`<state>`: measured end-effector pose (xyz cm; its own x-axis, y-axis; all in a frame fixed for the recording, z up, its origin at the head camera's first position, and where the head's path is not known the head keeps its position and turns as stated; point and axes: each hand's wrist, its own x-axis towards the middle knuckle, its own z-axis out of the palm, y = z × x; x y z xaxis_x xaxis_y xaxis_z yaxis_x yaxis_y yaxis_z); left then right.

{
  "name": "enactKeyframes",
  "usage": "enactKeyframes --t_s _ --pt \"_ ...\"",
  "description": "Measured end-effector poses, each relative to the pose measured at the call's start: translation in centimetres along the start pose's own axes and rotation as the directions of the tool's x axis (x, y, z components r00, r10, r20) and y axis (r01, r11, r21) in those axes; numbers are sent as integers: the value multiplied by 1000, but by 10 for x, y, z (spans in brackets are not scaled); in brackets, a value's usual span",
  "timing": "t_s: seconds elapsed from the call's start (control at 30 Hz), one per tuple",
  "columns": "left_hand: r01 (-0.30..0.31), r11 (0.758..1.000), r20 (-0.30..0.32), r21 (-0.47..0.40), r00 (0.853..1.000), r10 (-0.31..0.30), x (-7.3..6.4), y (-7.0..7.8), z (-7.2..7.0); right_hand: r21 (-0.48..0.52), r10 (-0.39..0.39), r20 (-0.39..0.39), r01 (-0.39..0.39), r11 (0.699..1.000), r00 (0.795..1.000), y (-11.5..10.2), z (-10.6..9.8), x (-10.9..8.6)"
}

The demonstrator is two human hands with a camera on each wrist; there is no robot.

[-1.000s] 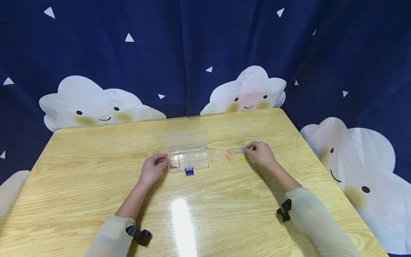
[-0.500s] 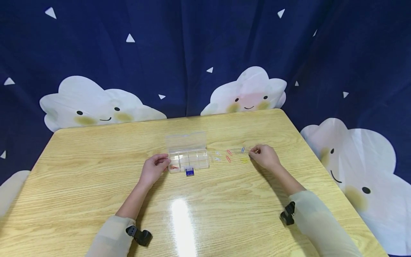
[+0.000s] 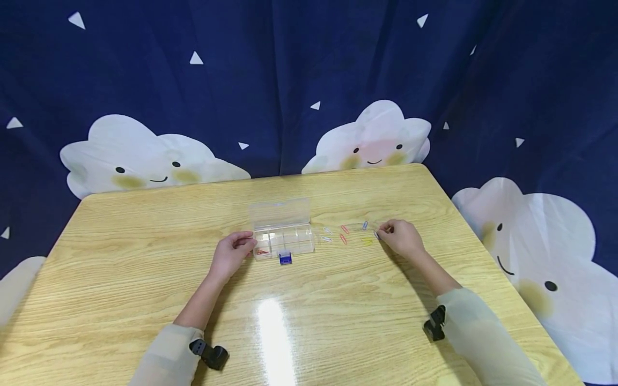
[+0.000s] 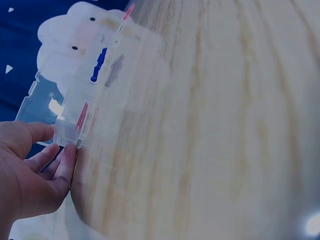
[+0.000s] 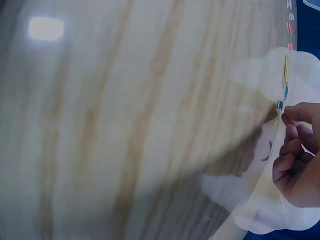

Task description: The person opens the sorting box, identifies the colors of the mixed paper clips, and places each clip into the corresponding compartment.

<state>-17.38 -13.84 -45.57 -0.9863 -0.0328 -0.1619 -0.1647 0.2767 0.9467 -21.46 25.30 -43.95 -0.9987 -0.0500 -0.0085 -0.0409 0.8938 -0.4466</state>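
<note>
Clear box (image 3: 289, 244) on the tabletop (image 3: 125, 268), taken as landmark. Divided inside; lid (image 3: 280, 213) raised along the box's far side, blue latch (image 3: 285, 258) projecting from its near side. Red paper clip (image 3: 262, 251) inside, in the left-end compartment on the near side; may be more than one, too small to count.

Left hand (image 3: 233, 253): at the left end of the box, clamped on it, thumb and fingers pinching the end wall. The red clip lies just beyond the fingertips, box wall between.

Right hand (image 3: 401, 237): well to the right of the box. Thumb and forefinger tips together or nearly so, other fingers curled toward the palm. Outer blue clip (image 5: 279, 105) right at those tips; cannot tell whether pinched or only touched.

Loose clips, box outward to the right: white clips (image 3: 326, 239) just beside the box; pink-red clips (image 3: 343, 238) next; then inner blue clip (image 3: 365, 225), with yellow clips (image 3: 368, 241) nearer the person. The blue and yellow ones are close to the right hand; the white ones lie nearer the box than the hand.

Beyond the box: dark blue curtain (image 3: 232, 80), white clouds and small triangles. Nearer the person than the box: pale sleeves (image 3: 164, 356), black devices (image 3: 210, 354) strapped at both.
</note>
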Motion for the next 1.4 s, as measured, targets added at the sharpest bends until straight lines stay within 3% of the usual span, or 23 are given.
enactKeyframes --t_s 1.13,1.4 --pt "5 1000 11 -15 1000 -5 1 -3 0 -27 47 59 -45 999 997 -8 5 -1" --pt "-3 1000 -2 -15 1000 3 2 -2 -1 20 35 48 -36 999 998 -9 2 2"
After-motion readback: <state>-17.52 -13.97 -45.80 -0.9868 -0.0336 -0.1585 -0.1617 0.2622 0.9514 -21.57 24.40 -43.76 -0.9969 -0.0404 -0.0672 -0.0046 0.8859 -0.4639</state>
